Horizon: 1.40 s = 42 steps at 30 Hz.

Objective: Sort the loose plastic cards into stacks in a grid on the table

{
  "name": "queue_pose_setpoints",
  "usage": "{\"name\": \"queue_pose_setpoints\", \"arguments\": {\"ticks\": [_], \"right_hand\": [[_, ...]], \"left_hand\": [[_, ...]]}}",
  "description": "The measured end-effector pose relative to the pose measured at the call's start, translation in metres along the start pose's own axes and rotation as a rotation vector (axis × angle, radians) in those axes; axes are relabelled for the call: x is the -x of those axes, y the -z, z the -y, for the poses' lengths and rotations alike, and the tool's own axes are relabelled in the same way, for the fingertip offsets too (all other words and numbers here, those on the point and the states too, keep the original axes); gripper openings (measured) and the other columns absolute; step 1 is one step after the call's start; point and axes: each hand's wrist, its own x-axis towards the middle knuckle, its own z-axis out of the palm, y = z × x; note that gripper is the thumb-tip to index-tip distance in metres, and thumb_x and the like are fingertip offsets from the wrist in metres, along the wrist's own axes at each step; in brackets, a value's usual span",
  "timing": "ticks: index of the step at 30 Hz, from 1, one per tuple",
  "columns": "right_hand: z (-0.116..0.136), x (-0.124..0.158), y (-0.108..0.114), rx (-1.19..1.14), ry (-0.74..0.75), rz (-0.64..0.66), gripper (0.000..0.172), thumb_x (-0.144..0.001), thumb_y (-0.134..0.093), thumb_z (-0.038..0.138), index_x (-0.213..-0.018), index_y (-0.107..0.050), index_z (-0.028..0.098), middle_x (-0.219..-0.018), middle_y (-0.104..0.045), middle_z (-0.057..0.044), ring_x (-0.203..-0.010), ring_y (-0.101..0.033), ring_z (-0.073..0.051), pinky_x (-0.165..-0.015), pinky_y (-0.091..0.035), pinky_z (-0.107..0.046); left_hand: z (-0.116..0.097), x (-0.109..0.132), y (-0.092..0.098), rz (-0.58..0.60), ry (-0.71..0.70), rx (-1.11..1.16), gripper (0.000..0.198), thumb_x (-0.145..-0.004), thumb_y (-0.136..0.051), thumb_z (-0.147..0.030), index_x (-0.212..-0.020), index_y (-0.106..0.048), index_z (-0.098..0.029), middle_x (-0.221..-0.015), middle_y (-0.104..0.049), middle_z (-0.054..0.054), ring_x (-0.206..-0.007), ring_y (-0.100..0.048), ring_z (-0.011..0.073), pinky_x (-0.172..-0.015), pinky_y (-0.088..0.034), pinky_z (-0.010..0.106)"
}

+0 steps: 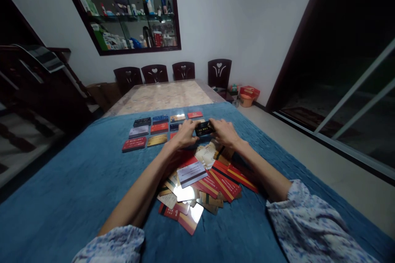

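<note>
Between my two hands is a black card [203, 128] with gold print, gripped at its ends; whether it is one card or several together I cannot tell. My left hand [184, 133] closes on its left end and my right hand [224, 131] on its right end. Below them lies a loose heap of cards, with a silver card [193, 172] on top and red cards [226, 183] at the right. Ahead and to the left stand neat card stacks in rows, among them a dark red stack [134, 144], a gold stack [157, 140] and a blue stack [160, 119]. My hands partly hide the nearest stacks.
A blue cloth [92, 172] covers the near part of the table; the bare tabletop [166, 94] shows beyond it. Dark chairs [154, 74] line the far end. A wall cabinet [135, 16] holds many items. An orange bucket [246, 100] stands on the floor.
</note>
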Motion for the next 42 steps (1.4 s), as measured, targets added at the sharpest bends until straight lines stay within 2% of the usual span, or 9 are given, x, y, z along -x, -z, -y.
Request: {"name": "queue_pose_setpoints", "arguments": {"ticks": [6, 11, 15, 20, 26, 42], "right_hand": [[0.001, -0.001, 0.002, 0.064, 0.014, 0.018, 0.050, -0.092, -0.061, 0.030, -0.139, -0.046, 0.021, -0.131, -0.055, -0.018, -0.118, -0.047, -0.032, -0.085, -0.043, -0.039], [0.004, -0.007, 0.008, 0.071, 0.053, 0.050, 0.045, -0.093, -0.061, 0.030, -0.135, -0.050, 0.020, -0.129, -0.056, -0.017, -0.119, -0.046, -0.032, -0.087, -0.044, -0.039], [0.003, -0.015, 0.010, 0.046, 0.062, 0.069, 0.045, -0.093, -0.060, 0.028, -0.136, -0.050, 0.020, -0.130, -0.056, -0.016, -0.120, -0.046, -0.031, -0.087, -0.045, -0.039], [-0.004, -0.024, 0.000, -0.010, 0.070, 0.097, 0.045, -0.092, -0.061, 0.026, -0.135, -0.051, 0.020, -0.130, -0.056, -0.015, -0.119, -0.047, -0.030, -0.087, -0.045, -0.039], [-0.007, -0.031, -0.016, -0.048, 0.080, 0.133, 0.039, -0.091, -0.060, 0.027, -0.130, -0.054, 0.020, -0.128, -0.057, -0.014, -0.118, -0.047, -0.030, -0.086, -0.045, -0.039], [-0.009, -0.033, -0.024, -0.081, 0.063, 0.185, 0.039, -0.094, -0.056, 0.034, -0.131, -0.058, 0.022, -0.128, -0.059, -0.014, -0.118, -0.051, -0.031, -0.088, -0.044, -0.040]], "left_hand": [[0.011, 0.000, 0.000, 0.009, -0.043, 0.008, 0.065, -0.076, -0.072, -0.021, -0.138, -0.050, -0.021, -0.130, -0.058, 0.012, -0.123, -0.046, 0.0335, -0.101, -0.040, 0.049], [0.018, 0.000, 0.002, -0.008, -0.012, 0.056, 0.057, -0.076, -0.074, -0.020, -0.130, -0.058, -0.020, -0.127, -0.062, 0.011, -0.124, -0.047, 0.0328, -0.104, -0.041, 0.048], [0.019, -0.001, 0.000, -0.033, 0.033, 0.042, 0.056, -0.076, -0.075, -0.023, -0.130, -0.060, -0.019, -0.129, -0.058, 0.013, -0.126, -0.047, 0.0318, -0.104, -0.042, 0.045], [0.019, -0.001, -0.010, -0.033, 0.081, 0.005, 0.053, -0.081, -0.068, -0.025, -0.133, -0.057, -0.020, -0.134, -0.055, 0.013, -0.127, -0.043, 0.0331, -0.102, -0.040, 0.049], [0.024, 0.000, -0.024, -0.029, 0.097, -0.015, 0.049, -0.081, -0.064, -0.025, -0.129, -0.058, -0.022, -0.133, -0.059, 0.011, -0.125, -0.043, 0.0332, -0.100, -0.037, 0.052], [0.020, -0.001, -0.030, 0.027, 0.137, -0.018, 0.036, -0.085, -0.060, -0.026, -0.121, -0.068, -0.028, -0.128, -0.067, 0.009, -0.122, -0.042, 0.0331, -0.098, -0.031, 0.057]]}}
